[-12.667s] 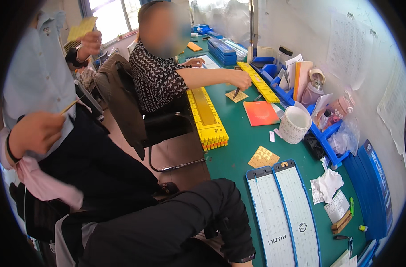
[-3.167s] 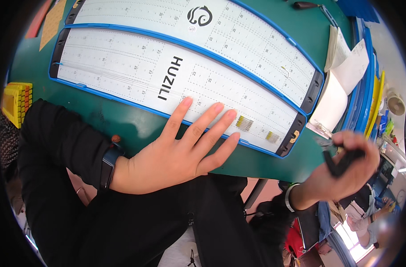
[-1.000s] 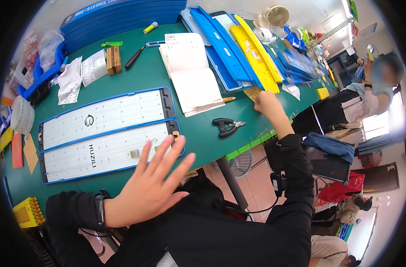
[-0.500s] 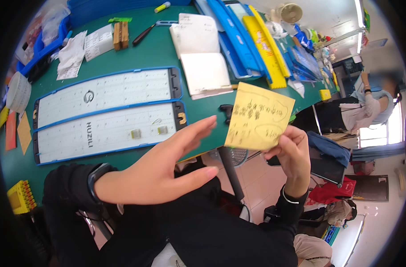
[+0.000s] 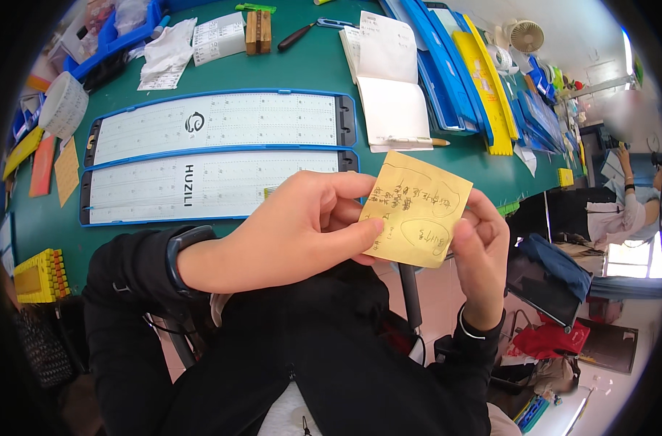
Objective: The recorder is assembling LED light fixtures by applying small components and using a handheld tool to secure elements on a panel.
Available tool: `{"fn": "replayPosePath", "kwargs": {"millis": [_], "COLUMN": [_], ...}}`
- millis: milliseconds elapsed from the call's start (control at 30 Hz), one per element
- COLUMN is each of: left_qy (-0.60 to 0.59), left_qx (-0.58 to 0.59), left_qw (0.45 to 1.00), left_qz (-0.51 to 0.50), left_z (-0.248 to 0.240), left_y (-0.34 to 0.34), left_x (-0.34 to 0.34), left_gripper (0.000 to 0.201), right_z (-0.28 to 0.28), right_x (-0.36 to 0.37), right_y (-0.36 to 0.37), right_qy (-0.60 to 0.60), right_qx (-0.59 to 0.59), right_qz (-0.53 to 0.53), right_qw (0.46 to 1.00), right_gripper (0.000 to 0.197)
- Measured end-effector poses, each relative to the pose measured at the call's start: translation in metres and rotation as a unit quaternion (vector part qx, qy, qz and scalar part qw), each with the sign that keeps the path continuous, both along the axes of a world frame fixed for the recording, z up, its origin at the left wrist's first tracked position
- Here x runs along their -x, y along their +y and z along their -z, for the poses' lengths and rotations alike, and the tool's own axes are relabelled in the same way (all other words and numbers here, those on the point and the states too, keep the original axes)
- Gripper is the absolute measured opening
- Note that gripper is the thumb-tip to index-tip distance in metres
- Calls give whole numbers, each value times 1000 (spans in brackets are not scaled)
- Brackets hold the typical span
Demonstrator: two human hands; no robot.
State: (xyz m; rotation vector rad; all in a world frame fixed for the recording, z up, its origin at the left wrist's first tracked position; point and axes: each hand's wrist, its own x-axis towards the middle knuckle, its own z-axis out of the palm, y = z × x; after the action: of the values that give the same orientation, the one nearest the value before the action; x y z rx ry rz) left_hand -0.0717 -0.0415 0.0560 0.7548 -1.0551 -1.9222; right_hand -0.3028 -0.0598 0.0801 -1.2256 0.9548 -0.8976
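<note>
A yellow sticky note [image 5: 418,231] with handwriting and loops drawn in pen is held up in front of my body. My left hand [image 5: 291,229] pinches its left edge between thumb and fingers. On the opposite edge, my right hand [image 5: 482,254] grips the note by the lower right side. Behind my left hand lies an opened flat blue case [image 5: 258,203] with white ruled panels. The small pieces on its lower panel are mostly covered by that hand.
An open notebook [image 5: 389,54] with a pen [image 5: 407,140] across it lies on the green table [image 5: 309,73]. To its right are blue and yellow long cases [image 5: 483,87]. Further left sit a wooden block [image 5: 258,33], papers [image 5: 167,54] and a tape roll [image 5: 62,104].
My left hand has moved in from open beside the note and closed on its left edge. The note has come slightly lower, and the whole view has shifted leftward.
</note>
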Motion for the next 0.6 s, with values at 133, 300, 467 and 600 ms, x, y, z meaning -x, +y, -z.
{"fn": "replayPosePath", "kwargs": {"millis": [133,300,467,600], "left_qy": [-32,-32,-80,-179], "left_qx": [1,7,58,135], "left_qw": [999,999,995,974], "left_qz": [16,-20,13,1], "left_z": [0,-6,8,2], "left_y": [-3,-10,-16,-34], "left_x": [-2,-5,-10,-30], "left_gripper": [34,32,28,24], "right_z": [-5,2,37,58], "right_x": [-6,-3,-22,3], "right_y": [2,10,33,35], "right_qy": [59,48,-18,46], "right_qx": [9,23,-4,168], "right_qz": [5,18,52,164], "right_qw": [998,998,998,971], "right_gripper": [34,20,33,52]}}
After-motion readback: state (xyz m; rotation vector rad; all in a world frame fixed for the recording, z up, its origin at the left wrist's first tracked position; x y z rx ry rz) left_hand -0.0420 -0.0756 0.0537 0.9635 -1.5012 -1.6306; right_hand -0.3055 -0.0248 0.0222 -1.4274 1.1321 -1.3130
